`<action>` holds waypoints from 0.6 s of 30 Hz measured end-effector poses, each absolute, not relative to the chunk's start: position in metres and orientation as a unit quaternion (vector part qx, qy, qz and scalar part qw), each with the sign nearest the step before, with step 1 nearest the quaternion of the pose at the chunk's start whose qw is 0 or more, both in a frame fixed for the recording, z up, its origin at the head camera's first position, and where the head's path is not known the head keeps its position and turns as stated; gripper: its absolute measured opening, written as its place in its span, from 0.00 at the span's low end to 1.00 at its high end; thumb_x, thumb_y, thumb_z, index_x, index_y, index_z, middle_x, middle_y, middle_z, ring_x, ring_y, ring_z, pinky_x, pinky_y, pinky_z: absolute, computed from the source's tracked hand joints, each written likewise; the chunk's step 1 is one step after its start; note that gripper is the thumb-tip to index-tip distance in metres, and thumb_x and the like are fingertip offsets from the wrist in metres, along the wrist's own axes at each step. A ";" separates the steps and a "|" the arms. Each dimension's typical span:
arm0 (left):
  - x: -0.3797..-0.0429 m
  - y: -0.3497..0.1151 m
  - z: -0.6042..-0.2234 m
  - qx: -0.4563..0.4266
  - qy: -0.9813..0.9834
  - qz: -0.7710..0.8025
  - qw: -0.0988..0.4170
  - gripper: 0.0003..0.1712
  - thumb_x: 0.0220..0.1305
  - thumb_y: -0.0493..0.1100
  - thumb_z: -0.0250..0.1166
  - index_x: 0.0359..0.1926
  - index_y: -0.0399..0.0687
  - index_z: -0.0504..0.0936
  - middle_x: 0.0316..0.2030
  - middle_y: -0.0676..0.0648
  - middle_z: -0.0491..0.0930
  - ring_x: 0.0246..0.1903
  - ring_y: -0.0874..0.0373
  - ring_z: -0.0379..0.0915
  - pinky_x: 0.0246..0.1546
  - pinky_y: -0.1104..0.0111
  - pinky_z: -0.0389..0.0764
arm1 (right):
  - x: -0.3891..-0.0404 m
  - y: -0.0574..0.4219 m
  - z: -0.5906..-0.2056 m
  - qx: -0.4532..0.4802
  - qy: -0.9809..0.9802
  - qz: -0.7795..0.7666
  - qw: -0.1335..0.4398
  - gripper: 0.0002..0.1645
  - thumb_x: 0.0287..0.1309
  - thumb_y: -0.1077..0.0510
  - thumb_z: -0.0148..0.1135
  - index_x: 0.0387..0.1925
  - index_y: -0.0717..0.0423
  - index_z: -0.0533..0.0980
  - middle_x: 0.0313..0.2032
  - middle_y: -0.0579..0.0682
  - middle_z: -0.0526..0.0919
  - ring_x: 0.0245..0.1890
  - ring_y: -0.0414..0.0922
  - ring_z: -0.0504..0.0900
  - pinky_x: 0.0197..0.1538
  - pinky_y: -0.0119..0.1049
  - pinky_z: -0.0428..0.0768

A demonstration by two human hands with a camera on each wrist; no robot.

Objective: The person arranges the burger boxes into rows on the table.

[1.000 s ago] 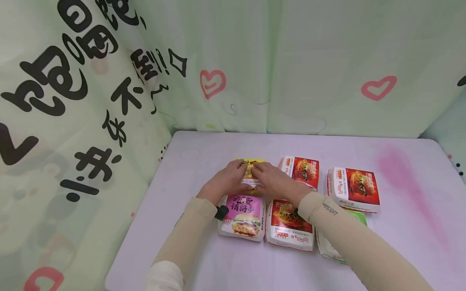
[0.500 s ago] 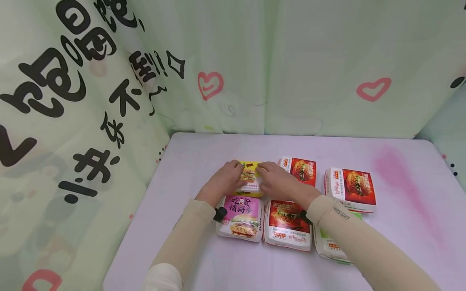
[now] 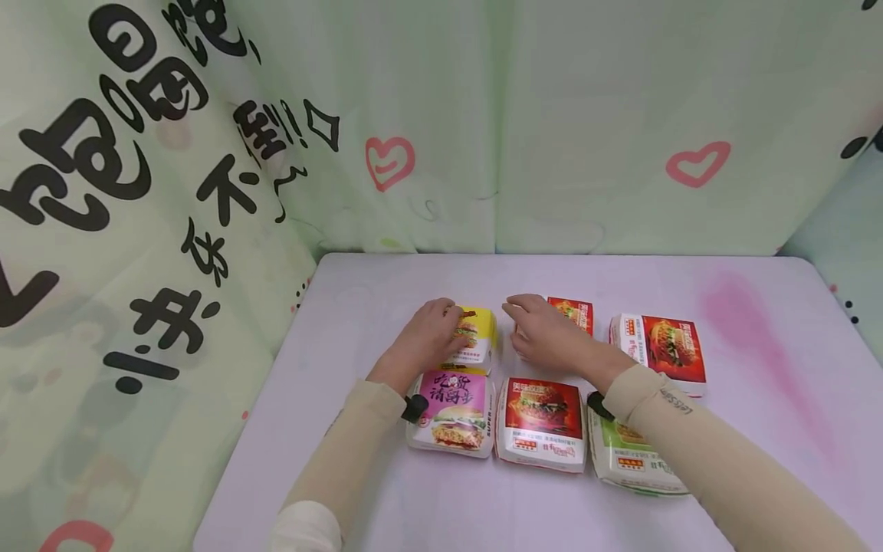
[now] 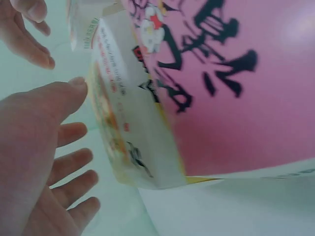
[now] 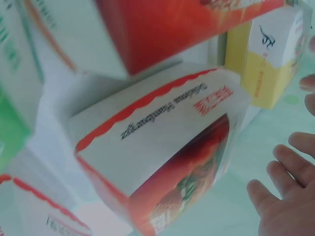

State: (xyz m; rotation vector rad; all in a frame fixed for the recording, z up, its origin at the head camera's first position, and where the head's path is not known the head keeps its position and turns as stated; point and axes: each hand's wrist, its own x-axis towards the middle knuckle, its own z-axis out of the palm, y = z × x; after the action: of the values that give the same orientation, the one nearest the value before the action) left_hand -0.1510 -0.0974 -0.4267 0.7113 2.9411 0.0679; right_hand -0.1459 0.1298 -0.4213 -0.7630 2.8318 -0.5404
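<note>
My left hand lies over the left side of a yellow-and-white burger box. In the left wrist view its fingers are extended and spread, with the thumb close to the box; whether it touches, I cannot tell. My right hand hovers over the left part of a red-and-white burger box, partly hiding it. The right wrist view shows that hand's fingers loosely extended, apart from the red box. In front of the yellow box sits a pink burger box.
Another red burger box stands front middle, beside a green-and-white box partly under the right sleeve. A third red box is at the right. All lie on a pale lilac table, with a printed curtain behind.
My right hand has left the yellow box and moved right to the back red box. The left hand stays at the yellow box. The head view has shifted slightly.
</note>
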 end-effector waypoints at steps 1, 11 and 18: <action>-0.151 -0.097 -0.426 0.235 0.970 0.023 0.052 0.29 0.70 0.57 0.60 0.62 0.46 0.70 0.66 0.43 0.69 0.68 0.51 0.64 0.73 0.62 0.65 | -0.147 0.132 -0.421 -0.255 0.947 -0.180 0.074 0.33 0.67 0.54 0.56 0.69 0.64 0.65 0.70 0.62 0.66 0.72 0.59 0.62 0.71 0.55 0.67; -0.155 -0.081 -0.416 0.264 0.964 0.019 0.020 0.28 0.72 0.55 0.58 0.66 0.47 0.70 0.68 0.43 0.68 0.70 0.50 0.61 0.75 0.60 0.60 | -0.148 0.156 -0.416 -0.223 0.956 -0.181 0.062 0.32 0.67 0.57 0.55 0.69 0.67 0.65 0.69 0.64 0.66 0.71 0.61 0.62 0.70 0.57 0.67; -0.155 -0.071 -0.415 0.270 0.963 0.005 0.025 0.30 0.72 0.55 0.58 0.68 0.49 0.68 0.70 0.43 0.65 0.71 0.49 0.59 0.76 0.60 0.58 | -0.146 0.172 -0.418 -0.205 0.961 -0.177 0.057 0.32 0.67 0.57 0.55 0.68 0.68 0.65 0.69 0.66 0.65 0.71 0.62 0.61 0.69 0.59 0.68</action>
State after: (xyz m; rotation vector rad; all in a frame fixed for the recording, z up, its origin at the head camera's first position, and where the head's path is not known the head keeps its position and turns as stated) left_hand -0.1555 -0.0714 -0.4155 0.8345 2.9762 0.0167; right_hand -0.1455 0.1720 -0.4181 -0.6208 2.9150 -0.5368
